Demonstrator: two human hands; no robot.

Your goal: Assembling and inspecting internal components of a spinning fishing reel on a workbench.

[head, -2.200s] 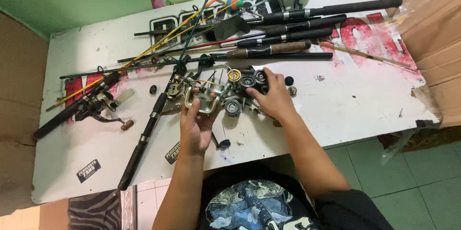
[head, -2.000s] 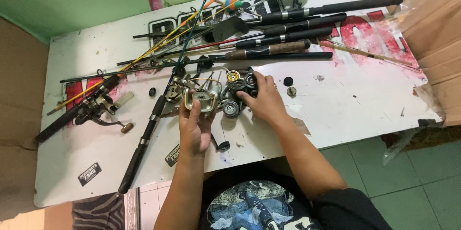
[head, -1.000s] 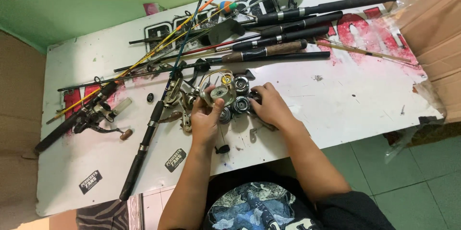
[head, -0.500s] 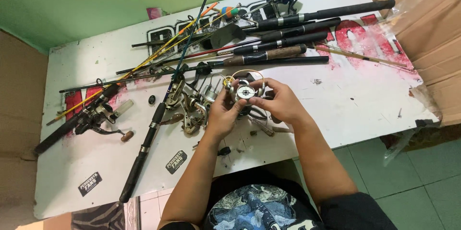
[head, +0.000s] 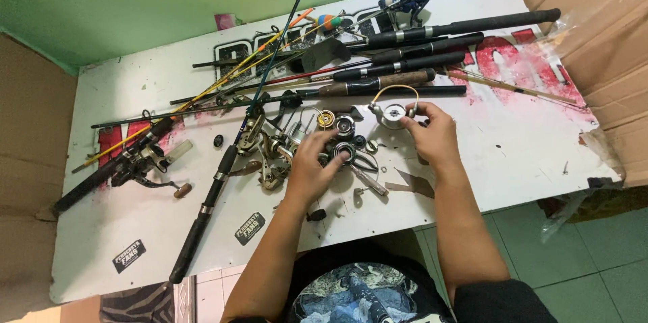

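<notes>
the right hand (head: 435,135) grips the silver reel body (head: 393,114), its wire bail arching away from the fingers; left of it, the left hand (head: 312,169) pinches a small spool (head: 343,153) on the surface (head: 513,154)

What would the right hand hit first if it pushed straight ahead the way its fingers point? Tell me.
The right hand points up and to the left across the board. It already touches the silver reel part with the wire bail; beyond that, probably the brown-handled rod, though depth is unclear.
</notes>
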